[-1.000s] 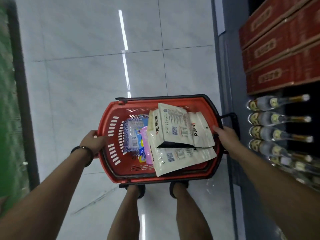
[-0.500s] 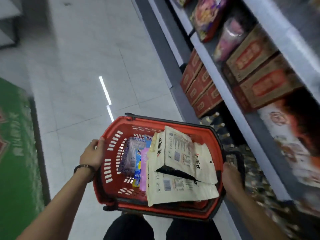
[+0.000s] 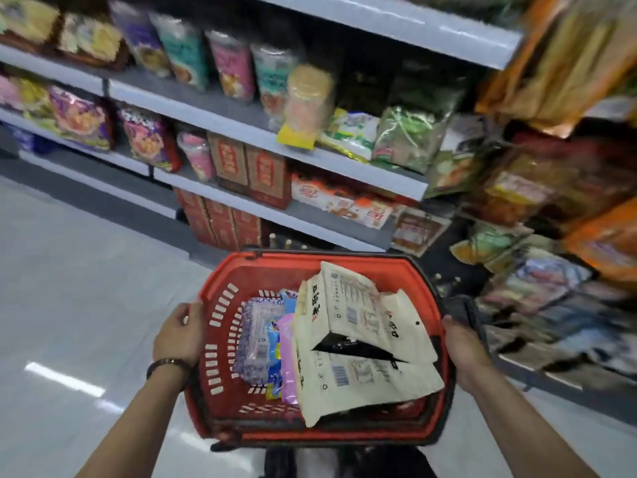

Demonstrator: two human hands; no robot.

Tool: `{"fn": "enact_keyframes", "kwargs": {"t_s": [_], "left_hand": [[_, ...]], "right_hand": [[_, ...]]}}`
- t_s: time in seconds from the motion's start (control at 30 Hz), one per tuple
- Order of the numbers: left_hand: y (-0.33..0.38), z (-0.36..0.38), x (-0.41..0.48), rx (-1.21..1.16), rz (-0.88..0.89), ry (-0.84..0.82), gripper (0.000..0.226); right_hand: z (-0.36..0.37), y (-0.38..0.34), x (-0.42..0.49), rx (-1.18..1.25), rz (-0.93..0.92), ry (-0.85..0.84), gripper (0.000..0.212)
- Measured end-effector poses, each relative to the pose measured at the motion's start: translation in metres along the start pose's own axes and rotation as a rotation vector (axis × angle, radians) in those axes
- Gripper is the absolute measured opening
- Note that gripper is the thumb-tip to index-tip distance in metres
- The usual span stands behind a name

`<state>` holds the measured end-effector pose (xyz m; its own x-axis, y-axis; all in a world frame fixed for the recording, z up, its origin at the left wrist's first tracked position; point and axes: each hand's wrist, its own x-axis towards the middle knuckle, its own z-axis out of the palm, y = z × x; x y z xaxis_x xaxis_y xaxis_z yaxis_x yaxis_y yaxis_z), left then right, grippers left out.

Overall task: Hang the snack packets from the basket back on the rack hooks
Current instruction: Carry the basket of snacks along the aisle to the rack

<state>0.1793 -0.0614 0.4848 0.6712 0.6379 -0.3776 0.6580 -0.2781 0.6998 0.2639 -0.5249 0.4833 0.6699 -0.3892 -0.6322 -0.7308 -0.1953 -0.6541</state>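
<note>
I carry a red plastic basket in front of me. My left hand grips its left rim and my right hand grips its right rim by the black handle. Inside lie two cream snack packets, one on top of the other, beside a pink packet and a blue-purple packet. To the right, blurred hanging snack packets fill a rack.
Grey shelves with bags and red boxes run across the back. Red cartons and bottles stand on the lowest level behind the basket. Pale tiled floor spreads to the left.
The view has swung up from the floor to the shelves and the hanging rack. The basket has risen with both hands still holding its rims.
</note>
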Motion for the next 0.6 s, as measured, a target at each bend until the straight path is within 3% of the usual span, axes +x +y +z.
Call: {"fn": "enact_keyframes", "kwargs": {"t_s": [0.1, 0.23, 0.33, 0.47, 0.6], "left_hand": [[0.045, 0.033, -0.031, 0.052, 0.111, -0.056, 0.065], [0.108, 0.093, -0.088, 0.057, 0.23, -0.157, 0.08], [0.153, 0.155, -0.143, 0.054, 0.309, -0.259, 0.079], [0.195, 0.248, -0.243, 0.106, 0.439, -0.366, 0.075], [0.221, 0.339, -0.35, 0.141, 0.522, -0.46, 0.067]], "right_hand": [[-0.085, 0.073, 0.047, 0.151, 0.036, 0.091, 0.097], [-0.174, 0.085, -0.032, 0.344, 0.128, 0.195, 0.054], [-0.25, 0.134, -0.052, 0.445, 0.146, 0.301, 0.056], [-0.355, 0.201, -0.082, 0.559, 0.153, 0.437, 0.04], [-0.457, 0.273, -0.099, 0.693, 0.18, 0.555, 0.039]]}}
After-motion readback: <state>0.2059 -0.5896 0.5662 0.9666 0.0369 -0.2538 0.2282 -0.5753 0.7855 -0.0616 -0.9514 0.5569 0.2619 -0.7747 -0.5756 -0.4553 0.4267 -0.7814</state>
